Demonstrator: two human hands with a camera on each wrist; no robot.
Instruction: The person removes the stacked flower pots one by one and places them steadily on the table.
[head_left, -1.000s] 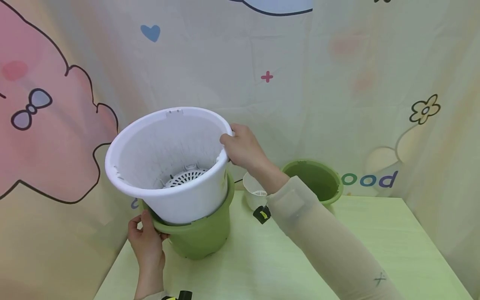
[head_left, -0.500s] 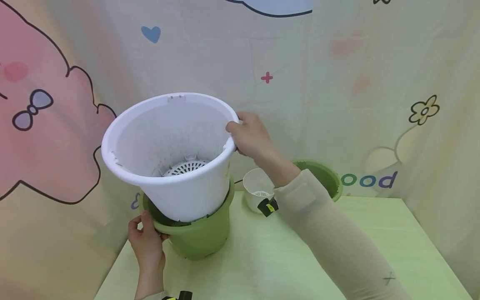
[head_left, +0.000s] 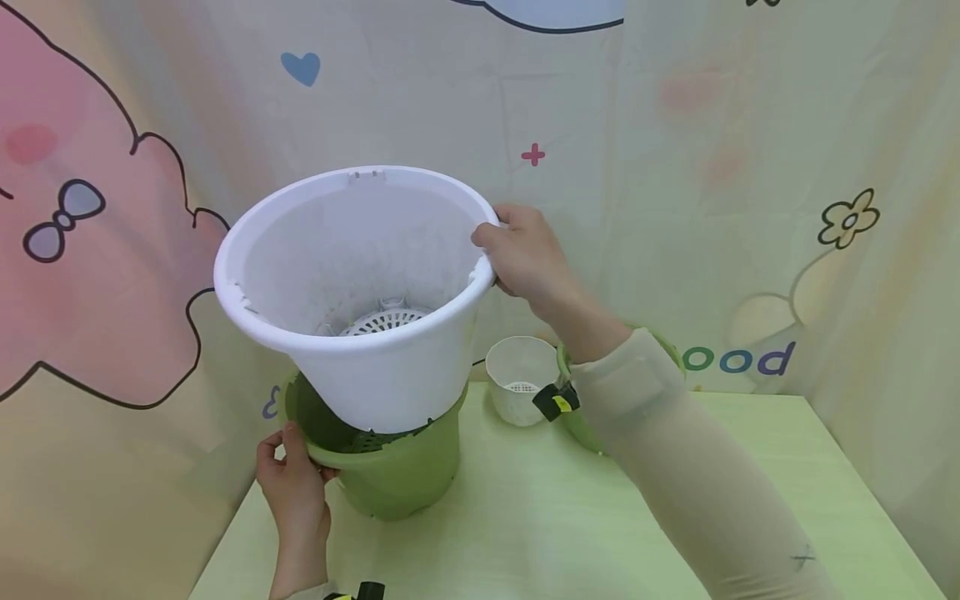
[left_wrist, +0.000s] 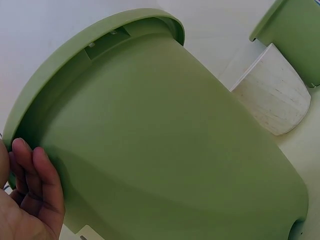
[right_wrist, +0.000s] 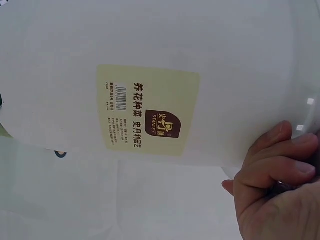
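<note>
A large white flowerpot (head_left: 390, 383) with a slotted bottom is held tilted by my right hand (head_left: 528, 250), thumb over the rim and fingers underneath. Its lower end overlaps the mouth of a green flowerpot (head_left: 397, 487) standing on the table. My left hand (head_left: 292, 475) grips that green pot's rim at the near left. In the left wrist view, the curled fingers (left_wrist: 47, 175) of this hand sit under the green rim. The right wrist view shows a beige label (right_wrist: 147, 110) on the white pot's side, with the right hand's fingers (right_wrist: 277, 167) curled at the rim.
On the pale green table (head_left: 510, 517), a small white pot (head_left: 517, 410) with a perforated bottom stands behind the right wrist. A second green pot (head_left: 585, 433) is partly hidden by the right forearm. A printed curtain (head_left: 600, 208) hangs behind the table.
My right hand has raised the white pot out of the green pot, ending higher and a little to the right. The left hand and the green pot have stayed in place.
</note>
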